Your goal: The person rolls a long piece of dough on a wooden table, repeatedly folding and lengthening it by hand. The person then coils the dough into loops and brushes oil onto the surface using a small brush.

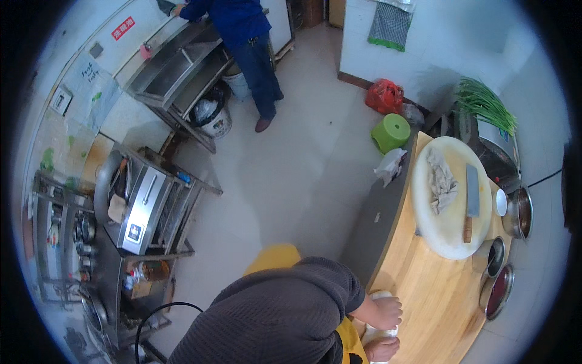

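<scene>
My left hand (386, 313) lies across a long white piece (381, 295) that looks like dough, its fingers curled over the far side. Close beside it, my right hand (383, 349) grips the same white piece lower down, near the picture's bottom edge. The piece rests on the near edge of a wooden worktable (423, 291), and both hands partly hide it. Farther along the table sits a round cutting board (425, 227). On the board are a crumpled grey cloth (440, 182) and a cleaver (473, 191) with a wooden handle.
Metal pots (518, 211) and a white bowl (499, 202) line the table's wall side. Green stalks (486, 102) lie beyond the board. A green stool (391, 133) and red bag (384, 96) stand on the floor. Across the room, a person (241, 27) stands at a steel sink (159, 77).
</scene>
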